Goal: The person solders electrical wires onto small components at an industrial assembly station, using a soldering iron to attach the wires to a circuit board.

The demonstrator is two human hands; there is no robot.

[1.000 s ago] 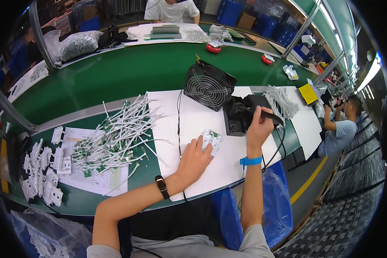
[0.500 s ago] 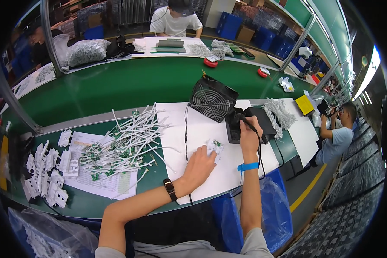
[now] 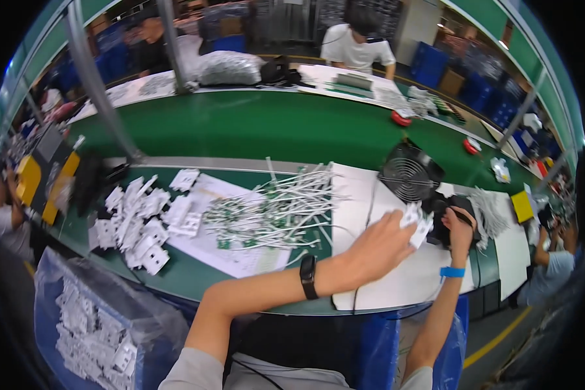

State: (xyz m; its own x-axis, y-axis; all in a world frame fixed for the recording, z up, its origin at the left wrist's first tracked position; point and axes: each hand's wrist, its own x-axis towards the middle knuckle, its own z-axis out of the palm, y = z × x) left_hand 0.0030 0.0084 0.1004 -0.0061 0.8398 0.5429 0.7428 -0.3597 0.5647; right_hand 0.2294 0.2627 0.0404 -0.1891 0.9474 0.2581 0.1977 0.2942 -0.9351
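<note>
My left hand (image 3: 378,246) pinches a small white plastic housing (image 3: 422,227), held above the white sheet (image 3: 396,286). Close on its right, my right hand (image 3: 460,234) is closed around a black corded tool (image 3: 462,218) that looks like a soldering iron. Its tip is hidden among dark things by a black box (image 3: 439,209). A black fan with a round wire guard (image 3: 409,175) stands just behind both hands.
White wires with small green boards (image 3: 266,214) lie left of the sheet, beside a pile of white housings (image 3: 136,224). More white wires (image 3: 491,214) lie right. A lined bin (image 3: 52,292) sits lower left. Beyond the green belt (image 3: 240,123), a person (image 3: 354,49) sits.
The view has turned left, so the bench appears farther right. My left hand has lifted the white housing off the sheet toward the tool. My right hand still grips the tool by the black box.
</note>
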